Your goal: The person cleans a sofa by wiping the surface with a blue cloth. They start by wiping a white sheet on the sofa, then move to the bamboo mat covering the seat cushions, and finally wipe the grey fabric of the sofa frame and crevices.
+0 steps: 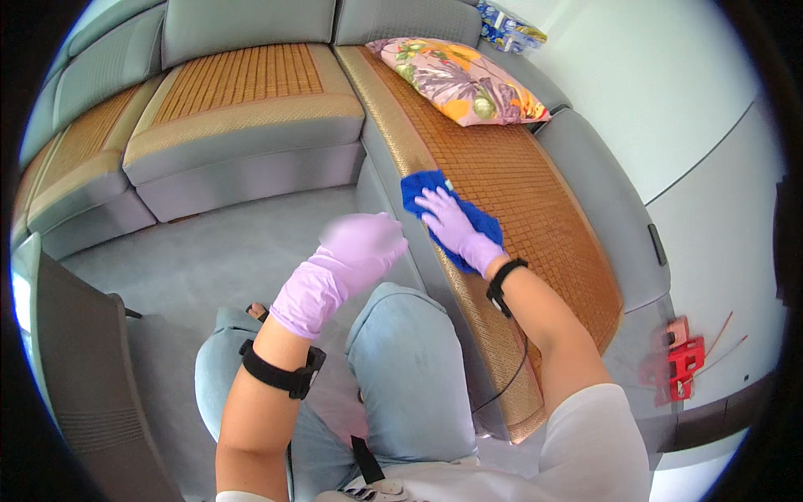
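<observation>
My right hand (454,223), in a lilac disposable glove, lies flat on a blue cloth (486,223) with its fingers stretched out. Beneath the cloth is the chaise seat of a grey sofa, covered by a brown woven mat (533,188) with a patterned gold border (401,141). The cloth spreads over this border and onto the mat. My left hand (364,241), gloved in the same way, hovers above the floor beside the chaise, near my knee. It is partly blurred and its fingers are mostly hidden, so I cannot tell whether it holds anything.
A floral pillow (470,81) rests at the chaise's far end. Grey seats (251,132) with matching mats run along the back. A grey chair (94,376) stands at the left. Red items (684,364) are at the right, beyond the armrest. A thin black cable (517,370) hangs below my right forearm.
</observation>
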`<state>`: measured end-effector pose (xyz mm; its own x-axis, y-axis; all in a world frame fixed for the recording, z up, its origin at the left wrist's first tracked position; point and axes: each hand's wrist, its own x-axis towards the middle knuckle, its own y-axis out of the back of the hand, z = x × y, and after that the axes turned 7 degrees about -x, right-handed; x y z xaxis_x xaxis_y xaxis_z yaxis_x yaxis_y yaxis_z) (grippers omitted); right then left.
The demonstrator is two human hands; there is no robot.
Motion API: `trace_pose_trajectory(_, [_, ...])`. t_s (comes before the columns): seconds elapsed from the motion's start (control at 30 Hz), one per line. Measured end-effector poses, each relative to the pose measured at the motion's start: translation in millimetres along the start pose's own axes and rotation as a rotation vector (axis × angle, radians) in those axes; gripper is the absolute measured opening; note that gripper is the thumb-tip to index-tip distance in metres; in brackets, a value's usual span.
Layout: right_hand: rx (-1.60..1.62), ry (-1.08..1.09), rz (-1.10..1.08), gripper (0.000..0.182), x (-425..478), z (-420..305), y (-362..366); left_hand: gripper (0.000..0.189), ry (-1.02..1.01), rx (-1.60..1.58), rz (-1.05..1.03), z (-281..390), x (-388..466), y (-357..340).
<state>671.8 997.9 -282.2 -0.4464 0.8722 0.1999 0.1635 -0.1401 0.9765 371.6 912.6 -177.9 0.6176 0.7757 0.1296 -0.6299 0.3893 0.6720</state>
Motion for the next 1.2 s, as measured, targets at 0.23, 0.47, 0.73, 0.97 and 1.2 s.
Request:
trace_pose_trajectory(0.23, [0.12,0.021,-0.077,0.041,-158.0,-73.8,67.4,0.046,0.225,0.491,-0.183,-33.6,-15.6,-46.0])
trace_pose_trajectory(0.47, [0.107,-0.101,-0.256,0.045,-345.3,-97.1,126.9,0.059,0.605,-0.055,-0.482,-108.0,-69.5,-164.3])
trace_pose_trajectory(0.73, [0.106,-0.154,-0.256,0.044,-374.4,-85.5,122.9,0.044,0.343,0.217,-1.069,-126.6,-169.0,-226.2])
trace_pose_trajectory(0.97, [0.026,-0.046,-0.324,0.036,-402.0,-67.2,102.2,0.044,0.285,0.06,-0.967,-65.6,-157.1,-233.0])
trace_pose_trajectory(1.2, [0.075,-0.006,-0.391,0.039,-420.7,-70.2,101.0,0.043,0.28,0.014,-1.01,-94.4,-103.7,-206.9])
